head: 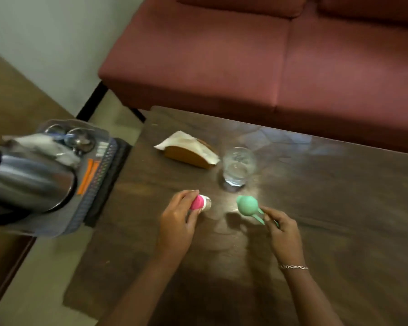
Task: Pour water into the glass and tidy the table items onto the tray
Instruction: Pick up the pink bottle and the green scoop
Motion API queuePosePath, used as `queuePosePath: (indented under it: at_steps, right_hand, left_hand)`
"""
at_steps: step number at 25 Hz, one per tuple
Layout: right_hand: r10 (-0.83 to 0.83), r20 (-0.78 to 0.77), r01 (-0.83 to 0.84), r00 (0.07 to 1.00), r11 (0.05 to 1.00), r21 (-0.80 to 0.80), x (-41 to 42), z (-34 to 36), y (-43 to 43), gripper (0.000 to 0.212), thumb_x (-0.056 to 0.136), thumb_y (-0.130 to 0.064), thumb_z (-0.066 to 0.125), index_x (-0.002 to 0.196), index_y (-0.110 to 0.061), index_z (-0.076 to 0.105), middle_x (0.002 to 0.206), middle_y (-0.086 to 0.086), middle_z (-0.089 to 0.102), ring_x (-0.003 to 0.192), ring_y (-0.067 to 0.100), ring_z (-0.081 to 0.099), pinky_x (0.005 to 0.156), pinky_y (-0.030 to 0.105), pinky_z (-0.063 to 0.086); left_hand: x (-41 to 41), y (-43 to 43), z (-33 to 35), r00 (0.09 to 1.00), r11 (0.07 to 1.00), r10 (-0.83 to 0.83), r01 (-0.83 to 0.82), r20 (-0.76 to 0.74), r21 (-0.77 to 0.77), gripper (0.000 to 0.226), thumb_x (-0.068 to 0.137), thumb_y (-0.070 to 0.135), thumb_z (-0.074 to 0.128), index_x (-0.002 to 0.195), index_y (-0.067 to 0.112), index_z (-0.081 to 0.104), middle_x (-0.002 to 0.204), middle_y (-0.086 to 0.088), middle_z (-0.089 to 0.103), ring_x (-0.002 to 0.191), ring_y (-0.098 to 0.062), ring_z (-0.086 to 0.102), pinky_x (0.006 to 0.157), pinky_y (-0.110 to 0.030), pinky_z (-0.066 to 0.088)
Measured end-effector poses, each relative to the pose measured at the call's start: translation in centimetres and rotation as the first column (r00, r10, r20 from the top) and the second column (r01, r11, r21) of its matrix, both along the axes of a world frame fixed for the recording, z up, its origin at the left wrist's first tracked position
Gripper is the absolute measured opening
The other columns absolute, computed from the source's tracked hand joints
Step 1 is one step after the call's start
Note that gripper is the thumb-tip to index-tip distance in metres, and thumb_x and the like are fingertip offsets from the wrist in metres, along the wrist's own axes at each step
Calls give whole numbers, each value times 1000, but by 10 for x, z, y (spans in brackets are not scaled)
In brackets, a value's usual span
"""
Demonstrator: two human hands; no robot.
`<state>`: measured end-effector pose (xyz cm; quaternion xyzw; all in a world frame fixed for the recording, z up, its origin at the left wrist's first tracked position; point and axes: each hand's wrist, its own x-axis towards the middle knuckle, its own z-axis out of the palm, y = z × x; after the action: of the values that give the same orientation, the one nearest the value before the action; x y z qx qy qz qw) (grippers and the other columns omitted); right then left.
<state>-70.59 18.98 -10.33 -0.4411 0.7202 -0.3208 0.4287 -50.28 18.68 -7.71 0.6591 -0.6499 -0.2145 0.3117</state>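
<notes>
- Glass (238,167) stood upright on the worktop (339,208), just beyond both grips and between them. It looked to hold water, so I judged the pouring done and the tidying in hand.
- The left grip (177,222) was curled round a pink-and-white container (200,203). The fingers lay over its top and the thumb under it. The container was tilted, with its pale end pointing away from the palm towards the other grip, probably because it was being lifted rather than set down.
- The right grip (280,228) pinched the handle of a green scoop (246,204) between fingertips and thumb. The round bowl stuck out ahead of the fingers, near the foot of the glass. A hold that far back on the handle suited carrying, though the bowl could swing.
- With one small thing in each grip, both could probably go across in a single trip.
- The tray (57,229) sat well off to the outer side of the left grip, past the worktop's edge. A steel jug (31,182), blurred and close to the camera, stood on it, with what seemed to be spoons and tissue behind. Free room there looked scarce, so each thing would need careful placing.
- A napkin holder (186,154) stood beyond the left grip, just beside the glass. Neither grip touched it, and like the glass it awaited its turn.
- The right grip's load would have to cross in front of the glass, which risked a knock and a spill.
</notes>
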Motion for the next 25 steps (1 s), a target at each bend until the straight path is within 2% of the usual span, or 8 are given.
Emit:
queuePosePath:
  at_steps: [2, 4, 8, 13, 15, 18, 20, 25]
  right_hand:
    - [53, 101, -55, 993, 998, 11, 39, 8, -18, 17, 80, 5, 62, 93, -1, 71, 85, 9, 66, 61, 6, 54, 56, 13, 40]
    - [142, 204, -156, 969, 986, 54, 100, 12, -38, 10, 76, 3, 67, 82, -5, 71, 75, 10, 66, 45, 5, 51, 44, 12, 41]
    - [305, 279, -342, 911, 935, 93, 212, 25, -69, 20, 80, 8, 60, 78, -10, 67, 80, 11, 65, 56, 7, 60, 45, 9, 47]
    - [591, 14, -591, 807, 807, -12, 323, 34, -101, 16, 77, 2, 65, 77, -14, 69, 77, 9, 68, 67, 18, 62, 65, 25, 52]
    - [686, -108, -692, 719, 721, -30, 366, 30, -112, 15, 80, 1, 62, 85, -10, 71, 80, 9, 69, 70, 18, 64, 69, 21, 53]
    - [797, -289, -819, 531, 570, 67, 421, 14, -126, 26, 81, 5, 55, 93, -10, 71, 95, 13, 69, 91, 29, 63, 83, 39, 51]
    - [839, -326, -857, 434, 497, 137, 442, 1, -134, 29, 80, 9, 50, 90, -8, 71, 98, 16, 69, 94, 32, 61, 85, 41, 50]
    - [893, -278, -871, 353, 423, 251, 475, -34, -139, 23, 77, 13, 53, 82, -1, 69, 92, 23, 69, 90, 38, 63, 82, 48, 52]
  left_hand:
    - [34, -6, 10, 998, 997, 66, -66, 0, -35, 35, 71, -14, 67, 105, -4, 66, 103, -17, 66, 94, -19, 61, 87, -16, 40]
    - [90, -3, 17, 976, 974, 218, -217, 1, -58, 33, 75, -11, 66, 107, -4, 65, 105, -17, 65, 96, -19, 59, 89, -19, 40]
    - [204, 6, 24, 860, 854, 509, -500, 29, -145, 31, 75, -12, 64, 105, -5, 62, 104, -18, 65, 97, -19, 58, 88, -23, 39]
    - [302, 19, -3, 825, 835, 538, -550, 174, 24, 31, 76, -11, 62, 105, -3, 63, 106, -19, 65, 101, -34, 60, 86, -33, 42]
    - [324, 22, -21, 839, 843, 501, -529, 212, 99, 28, 80, -7, 59, 107, -2, 63, 109, -18, 64, 104, -33, 59, 87, -34, 42]
    - [345, 18, -46, 847, 836, 464, -516, 259, 188, 29, 82, -3, 58, 111, 1, 62, 114, -15, 64, 108, -32, 56, 91, -37, 41]
    - [352, 12, -58, 850, 827, 452, -513, 271, 229, 31, 83, -2, 56, 113, 2, 61, 116, -14, 63, 109, -31, 55, 92, -37, 40]
    - [362, 11, -79, 869, 819, 415, -485, 268, 306, 25, 87, 1, 53, 110, 3, 61, 115, -14, 60, 106, -32, 53, 88, -41, 44]
